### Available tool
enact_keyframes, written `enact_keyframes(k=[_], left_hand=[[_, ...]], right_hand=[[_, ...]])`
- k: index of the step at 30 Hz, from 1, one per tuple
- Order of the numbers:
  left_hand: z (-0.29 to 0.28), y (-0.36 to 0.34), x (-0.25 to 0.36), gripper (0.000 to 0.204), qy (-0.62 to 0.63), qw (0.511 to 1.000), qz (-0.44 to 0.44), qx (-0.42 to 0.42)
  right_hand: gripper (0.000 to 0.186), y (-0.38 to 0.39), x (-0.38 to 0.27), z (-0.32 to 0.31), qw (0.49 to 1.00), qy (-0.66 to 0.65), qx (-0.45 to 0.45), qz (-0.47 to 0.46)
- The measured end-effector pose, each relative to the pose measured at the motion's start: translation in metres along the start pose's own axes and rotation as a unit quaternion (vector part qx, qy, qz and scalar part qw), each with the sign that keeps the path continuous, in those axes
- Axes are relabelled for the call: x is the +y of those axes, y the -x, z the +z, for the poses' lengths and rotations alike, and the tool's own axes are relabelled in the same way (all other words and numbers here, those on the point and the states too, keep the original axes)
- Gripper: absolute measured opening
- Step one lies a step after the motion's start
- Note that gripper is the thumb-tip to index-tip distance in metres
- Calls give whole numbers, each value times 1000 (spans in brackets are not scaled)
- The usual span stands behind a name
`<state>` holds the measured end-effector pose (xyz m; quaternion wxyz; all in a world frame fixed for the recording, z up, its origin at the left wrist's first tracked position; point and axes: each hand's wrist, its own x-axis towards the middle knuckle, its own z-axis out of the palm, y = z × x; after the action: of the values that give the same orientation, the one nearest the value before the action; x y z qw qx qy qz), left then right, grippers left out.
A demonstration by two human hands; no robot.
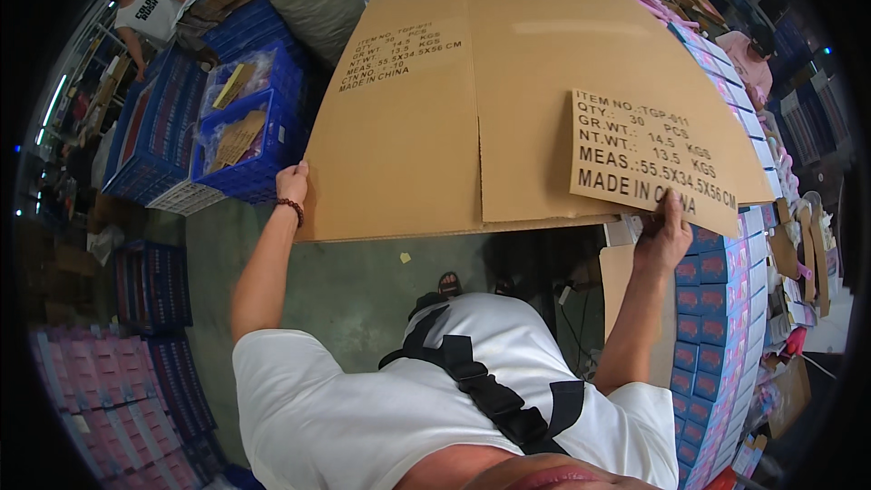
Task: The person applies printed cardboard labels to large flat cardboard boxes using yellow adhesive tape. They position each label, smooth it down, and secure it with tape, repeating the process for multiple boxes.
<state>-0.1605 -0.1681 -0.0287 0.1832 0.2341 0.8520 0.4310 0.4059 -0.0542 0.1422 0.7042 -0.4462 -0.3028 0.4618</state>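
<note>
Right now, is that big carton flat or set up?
Flat: the cardboard carton lies as a creased sheet, left hand and right hand gripping its near edge.

I see a large flattened brown carton (508, 100), flaps spread, printed black text, held out flat above the floor.

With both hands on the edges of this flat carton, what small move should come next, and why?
Probably push the two edges toward each other to open the cardboard carton into a box. It is flattened, the left hand grips its left edge and the right hand its lower right flap, and nothing sits on it.
</note>
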Motion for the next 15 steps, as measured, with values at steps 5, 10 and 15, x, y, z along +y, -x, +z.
enact_keyframes(k=[5, 10, 15], left_hand=[[11, 38, -1, 29, 165, 985, -48, -1], [30, 77, 26, 26, 254, 966, -43, 12], [77, 119, 84, 15, 402, 915, -22, -24]], right_hand=[[15, -4, -49, 7, 995, -21, -33, -97], [19, -31, -101, 3, 984, -27, -27, -172], [27, -87, -183, 6, 970, -105, -18, -220]])
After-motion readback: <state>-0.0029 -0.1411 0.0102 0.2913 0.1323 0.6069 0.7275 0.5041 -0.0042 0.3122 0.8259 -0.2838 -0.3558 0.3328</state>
